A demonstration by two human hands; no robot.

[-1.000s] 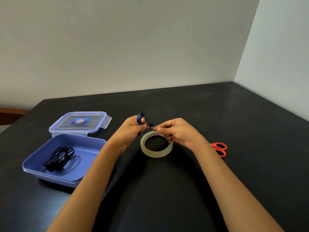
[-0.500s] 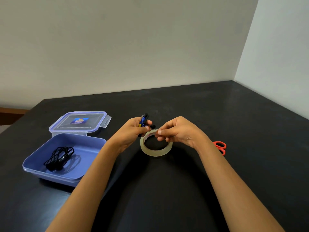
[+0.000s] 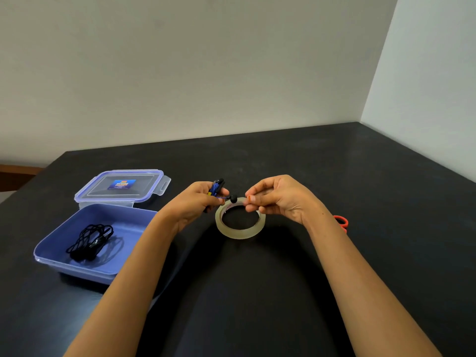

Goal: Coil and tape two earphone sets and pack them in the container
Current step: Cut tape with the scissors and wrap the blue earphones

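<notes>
Hands farther apart, left hand [image 3: 190, 203] gripping blue earphones [image 3: 216, 187], right hand [image 3: 282, 199] pinching something unclear above tape roll [image 3: 240, 230]

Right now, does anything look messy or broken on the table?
Nothing is spilled or broken. One black earbud sticks out loose from the blue earphones gripped in the left hand, not tucked into the coil.

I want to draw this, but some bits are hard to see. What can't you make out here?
Head view only:
- Scissors: the right forearm hides all but a red handle.
- Blue earphones: the left hand covers most of the coil.
- Right hand: it pinches above the tape roll; any clear tape there is too faint to tell.
- Lid label: too small to read.
</notes>
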